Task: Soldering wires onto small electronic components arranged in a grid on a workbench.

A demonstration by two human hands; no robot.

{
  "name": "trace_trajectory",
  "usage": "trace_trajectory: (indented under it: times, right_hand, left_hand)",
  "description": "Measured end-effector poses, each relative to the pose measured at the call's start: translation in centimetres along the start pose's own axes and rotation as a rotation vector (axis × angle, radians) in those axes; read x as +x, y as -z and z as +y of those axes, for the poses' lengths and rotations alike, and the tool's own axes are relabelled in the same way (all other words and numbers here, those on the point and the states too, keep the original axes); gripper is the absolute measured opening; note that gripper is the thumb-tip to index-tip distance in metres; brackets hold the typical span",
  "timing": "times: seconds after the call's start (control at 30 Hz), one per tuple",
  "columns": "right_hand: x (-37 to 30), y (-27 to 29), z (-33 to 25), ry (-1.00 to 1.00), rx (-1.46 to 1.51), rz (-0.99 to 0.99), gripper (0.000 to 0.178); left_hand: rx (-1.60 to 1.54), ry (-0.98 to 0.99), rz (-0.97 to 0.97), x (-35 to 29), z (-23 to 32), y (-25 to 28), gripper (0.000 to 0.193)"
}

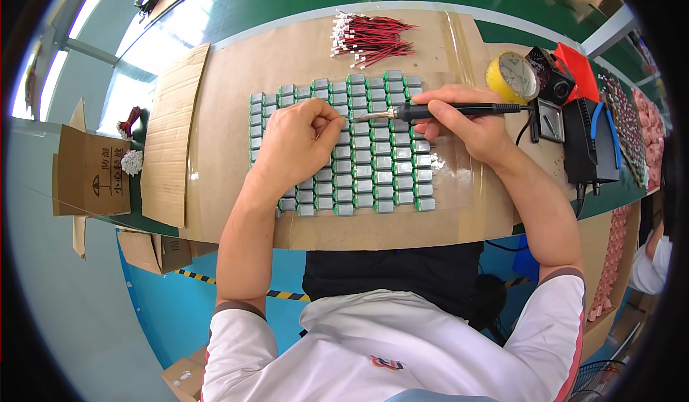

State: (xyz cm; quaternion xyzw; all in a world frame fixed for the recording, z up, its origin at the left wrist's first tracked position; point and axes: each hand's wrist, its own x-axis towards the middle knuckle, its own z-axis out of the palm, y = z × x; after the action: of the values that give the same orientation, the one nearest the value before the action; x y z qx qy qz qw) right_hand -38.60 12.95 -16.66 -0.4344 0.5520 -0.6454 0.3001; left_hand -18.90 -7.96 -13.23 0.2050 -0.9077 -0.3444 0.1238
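Observation:
My right hand grips the black handle of a soldering iron. Its metal tip points left, close to the fingers of my left hand. That left hand is closed in a pinch over the rows; whatever it pinches is too small to make out. Beneath both hands, many small grey blocks with green ends lie in columns on a brown cardboard sheet. My left hand covers some of them. Beyond the rows lies a bundle of red and black wires with white connectors.
At right are a yellow tape roll, a black box-shaped unit, blue-handled pliers and a red bin. At left, a cardboard flap lies near an open carton. Another person's white sleeve shows far right.

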Motion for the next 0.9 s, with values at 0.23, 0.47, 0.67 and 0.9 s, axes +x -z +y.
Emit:
trace_trajectory:
  times: [0.23, 0.47, 0.67, 0.9]
  right_hand:
    - [0.04, -0.07, -0.03, -0.009, 0.003, 0.004, 0.019]
    - [0.05, -0.05, 0.02, 0.001, 0.000, 0.000, 0.020]
    - [0.02, 0.16, -0.02, -0.022, 0.059, 0.005, 0.021]
    - [-0.39, 0.30, -0.38, -0.025, 0.085, 0.029, 0.021]
  left_hand:
    - [0.003, -0.030, 0.001, -0.03, -0.11, -0.09, 0.013]
    - [0.015, -0.058, 0.002, -0.03, -0.18, -0.14, 0.012]
    - [0.001, -0.029, 0.009, -0.17, -0.20, -0.09, 0.012]
    - [-0.010, -0.005, 0.097, -0.13, -0.11, 0.47, 0.014]
